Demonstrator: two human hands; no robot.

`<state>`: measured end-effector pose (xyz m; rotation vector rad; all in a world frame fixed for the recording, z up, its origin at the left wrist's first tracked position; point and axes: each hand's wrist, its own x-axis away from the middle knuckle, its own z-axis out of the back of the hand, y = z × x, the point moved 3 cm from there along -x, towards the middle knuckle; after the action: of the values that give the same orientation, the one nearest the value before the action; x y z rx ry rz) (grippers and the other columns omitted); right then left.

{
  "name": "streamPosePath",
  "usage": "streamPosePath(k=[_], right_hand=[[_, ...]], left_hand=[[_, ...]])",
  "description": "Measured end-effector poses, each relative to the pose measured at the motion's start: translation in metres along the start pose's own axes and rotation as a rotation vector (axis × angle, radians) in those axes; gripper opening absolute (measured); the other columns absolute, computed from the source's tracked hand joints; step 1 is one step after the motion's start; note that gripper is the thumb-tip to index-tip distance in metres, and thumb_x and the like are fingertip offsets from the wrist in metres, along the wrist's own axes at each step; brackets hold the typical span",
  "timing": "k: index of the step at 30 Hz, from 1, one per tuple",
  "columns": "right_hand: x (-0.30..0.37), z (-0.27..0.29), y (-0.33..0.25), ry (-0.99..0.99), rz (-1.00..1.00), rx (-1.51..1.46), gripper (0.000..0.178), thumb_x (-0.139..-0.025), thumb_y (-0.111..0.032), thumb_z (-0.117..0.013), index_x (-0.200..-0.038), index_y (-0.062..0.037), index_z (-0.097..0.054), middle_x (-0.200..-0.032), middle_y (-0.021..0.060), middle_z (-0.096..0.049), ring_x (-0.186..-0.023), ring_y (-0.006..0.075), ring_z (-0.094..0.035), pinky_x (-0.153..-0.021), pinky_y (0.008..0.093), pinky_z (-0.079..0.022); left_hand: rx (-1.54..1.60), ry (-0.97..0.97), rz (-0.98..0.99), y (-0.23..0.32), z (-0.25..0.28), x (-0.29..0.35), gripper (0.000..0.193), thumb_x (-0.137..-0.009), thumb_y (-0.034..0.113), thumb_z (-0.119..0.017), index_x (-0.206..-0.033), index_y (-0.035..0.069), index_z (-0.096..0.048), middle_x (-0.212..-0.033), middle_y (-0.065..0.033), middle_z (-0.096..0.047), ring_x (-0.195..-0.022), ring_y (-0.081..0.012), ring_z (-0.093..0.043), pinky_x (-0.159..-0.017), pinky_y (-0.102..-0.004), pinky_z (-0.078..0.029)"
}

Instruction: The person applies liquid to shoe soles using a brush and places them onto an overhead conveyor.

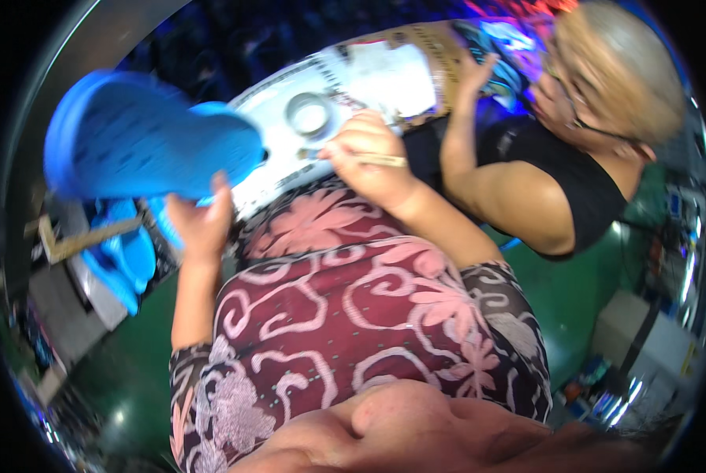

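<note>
A large blue shoe sole [152, 142] is raised at the left, its dark-marked surface facing me. My left hand [201, 217] grips its near edge with the thumb showing; the other fingers are partly hidden by the sole. Closed around a thin brush with a pale handle [383, 160] is my right hand [372, 150]. The brush's other end points toward the sole's narrow end, apart from it and blurred. Just beyond my right hand stands a round cup [309, 114] with whitish contents, on a white printed sheet [270, 169].
Several more blue shoe pieces [128, 248] lie below the sole at left, beside a pale wooden bar [93, 240]. A white paper [396, 79] rests past the cup. At right, a co-worker [526, 189] handles a dark-and-blue item [506, 75]. Boxes [644, 339] stand on the green floor.
</note>
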<state>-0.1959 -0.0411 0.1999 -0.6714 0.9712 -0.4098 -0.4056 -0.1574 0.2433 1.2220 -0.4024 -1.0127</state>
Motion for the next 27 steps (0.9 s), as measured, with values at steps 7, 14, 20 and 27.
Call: streamPosePath(k=[7, 14, 20, 27], right_hand=[[0.010, 0.011, 0.001, 0.149, -0.029, 0.010, 0.016, -0.078, -0.012, -0.060, -0.063, -0.0064, -0.061, -0.062, 0.0043, -0.059, -0.061, 0.0217, -0.055, -0.067, 0.0315, -0.040], [0.017, 0.018, 0.012, 0.160, -0.070, 0.009, 0.018, -0.080, -0.015, -0.060, -0.064, -0.0070, -0.062, -0.061, 0.0056, -0.058, -0.061, 0.0231, -0.054, -0.066, 0.0320, -0.040], [0.019, 0.031, 0.011, 0.158, -0.086, 0.008, 0.020, -0.081, -0.016, -0.059, -0.063, -0.0074, -0.062, -0.060, 0.0057, -0.057, -0.060, 0.0235, -0.053, -0.064, 0.0331, -0.040], [0.025, 0.047, 0.012, 0.243, -0.041, -0.031, 0.021, -0.079, -0.015, -0.060, -0.061, -0.0064, -0.063, -0.055, 0.0083, -0.054, -0.054, 0.0260, -0.052, -0.051, 0.0352, -0.036]], left_hand=[[0.152, 0.047, -0.128, 0.012, 0.030, -0.020, 0.046, -0.080, 0.001, -0.058, -0.120, -0.003, -0.036, -0.105, -0.0149, -0.054, -0.085, -0.0192, -0.057, -0.072, -0.0302, -0.049], [0.379, -0.079, -0.038, 0.028, 0.029, -0.030, 0.043, -0.081, 0.010, -0.058, -0.119, -0.002, -0.040, -0.104, -0.0132, -0.055, -0.086, -0.0197, -0.058, -0.073, -0.0304, -0.049], [0.446, -0.120, 0.068, 0.057, 0.011, -0.036, 0.055, -0.078, 0.019, -0.062, -0.120, -0.004, -0.035, -0.094, -0.0145, -0.056, -0.063, -0.0176, -0.059, -0.045, -0.0255, -0.048], [0.494, -0.690, 0.253, 0.092, -0.030, -0.039, 0.070, -0.066, 0.017, -0.065, -0.125, -0.008, -0.036, -0.115, -0.0149, -0.053, -0.104, -0.0236, -0.054, -0.092, -0.0342, -0.041]])
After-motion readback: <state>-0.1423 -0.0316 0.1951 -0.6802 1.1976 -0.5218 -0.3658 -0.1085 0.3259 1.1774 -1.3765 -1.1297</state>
